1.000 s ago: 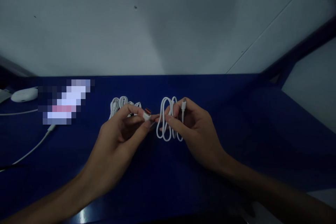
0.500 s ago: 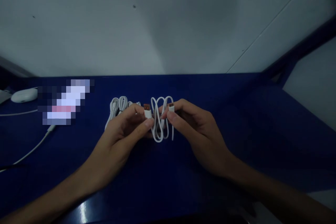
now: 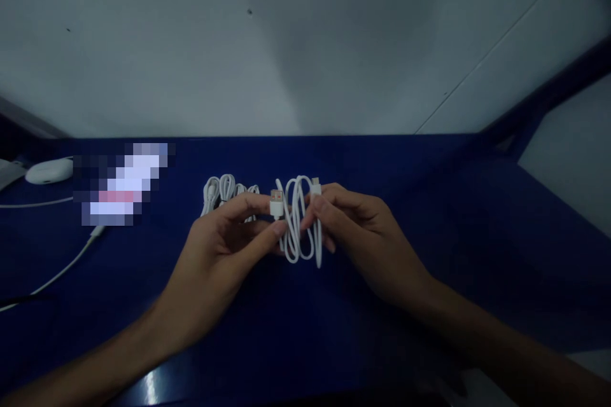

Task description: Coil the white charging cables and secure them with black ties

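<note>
Between my two hands, a white USB cable (image 3: 292, 229) is gathered into several loose upright loops above the table. My left hand (image 3: 222, 241) pinches the loops from the left, with the thumb just under the wide USB plug (image 3: 276, 205), which points up. On the other side, my right hand (image 3: 365, 229) grips the cable by its smaller connector (image 3: 316, 187), thumb in front and metal tip upward. Behind my left hand lie several coiled white cables (image 3: 226, 187), partly hidden by its fingers.
A blue table (image 3: 305, 343) spreads under my hands and meets a pale wall (image 3: 191, 63). To the left are a lit, blurred-out phone-like device (image 3: 128, 184) with a white cord (image 3: 71, 261) plugged in, and a rounded white case (image 3: 49, 172).
Both hands and the looped cable have shifted slightly right in view. The smaller connector stands higher, and the right hand's fingers have closed further round the cable below it.
</note>
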Demonstrator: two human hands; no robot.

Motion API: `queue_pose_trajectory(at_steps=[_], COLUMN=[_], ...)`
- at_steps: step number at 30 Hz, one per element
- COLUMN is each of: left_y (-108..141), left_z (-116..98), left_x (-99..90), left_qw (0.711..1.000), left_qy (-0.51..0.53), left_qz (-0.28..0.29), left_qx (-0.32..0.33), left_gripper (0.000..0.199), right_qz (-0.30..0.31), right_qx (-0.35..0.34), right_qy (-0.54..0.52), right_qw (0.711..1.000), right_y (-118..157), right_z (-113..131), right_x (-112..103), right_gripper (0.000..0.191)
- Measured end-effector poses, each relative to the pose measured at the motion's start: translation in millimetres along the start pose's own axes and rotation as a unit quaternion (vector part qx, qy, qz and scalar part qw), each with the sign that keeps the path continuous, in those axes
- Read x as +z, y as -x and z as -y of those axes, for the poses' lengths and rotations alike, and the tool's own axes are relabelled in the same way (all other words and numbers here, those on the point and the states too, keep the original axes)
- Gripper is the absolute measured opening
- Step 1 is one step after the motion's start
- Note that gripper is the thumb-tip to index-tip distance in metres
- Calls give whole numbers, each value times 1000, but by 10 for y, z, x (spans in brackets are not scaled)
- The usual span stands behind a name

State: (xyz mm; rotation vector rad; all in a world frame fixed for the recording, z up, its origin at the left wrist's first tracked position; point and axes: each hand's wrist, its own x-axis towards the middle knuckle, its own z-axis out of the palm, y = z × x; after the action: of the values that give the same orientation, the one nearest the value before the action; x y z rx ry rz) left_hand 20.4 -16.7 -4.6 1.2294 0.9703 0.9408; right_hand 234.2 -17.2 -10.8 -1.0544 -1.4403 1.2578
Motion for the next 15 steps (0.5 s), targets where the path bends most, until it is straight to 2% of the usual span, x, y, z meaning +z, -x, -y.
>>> queue_pose_trajectory(at_steps=[2,6,10,15], left_y=[9,22,32,31], left_z=[25,51,49,49], left_x=[-9,-19,-16,-8], left_qw=[1000,1000,999,998], left_qy=[3,-5,-40,-63], left_qz=[1,19,13,-3], left_qx=[0,-17,-34,-15], left_gripper=[25,27,30,22], right_qz=[29,64,82,75], right_qx=[8,2,13,29], right_qy=[-30,-46,-50,-37], right_qw=[999,997,995,996], right_y=[-14,-26,-26,-15], right_z=[-20,-33,0,15], right_x=[1,-5,-7,-4], right_gripper=[34,28,25,24])
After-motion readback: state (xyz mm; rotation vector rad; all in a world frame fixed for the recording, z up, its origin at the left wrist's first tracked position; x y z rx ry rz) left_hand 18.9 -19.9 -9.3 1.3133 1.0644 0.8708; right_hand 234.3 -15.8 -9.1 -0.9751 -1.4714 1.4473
